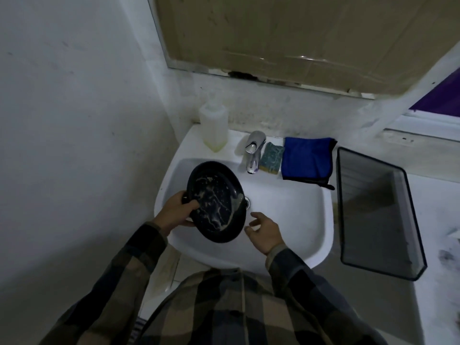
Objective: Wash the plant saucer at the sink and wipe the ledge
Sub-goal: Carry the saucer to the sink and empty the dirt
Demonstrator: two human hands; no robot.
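While the left hand [178, 211] grips the black saucer [216, 201] tilted over the sink [286, 207], pale suds streak its inside and the right hand [265, 231] hovers loose, holding nothing. Washing looks midway; next, probably a reach for the faucet [253, 150] or sponge [271, 158].

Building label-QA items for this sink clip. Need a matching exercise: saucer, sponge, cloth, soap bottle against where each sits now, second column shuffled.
1. saucer
2. sponge
3. cloth
4. soap bottle

A. back rim, left of the faucet
B. folded, at the rim's right end
C. gripped by the left hand, tilted over the basin
D. between faucet and cloth

Pairs: 1-C, 2-D, 3-B, 4-A.
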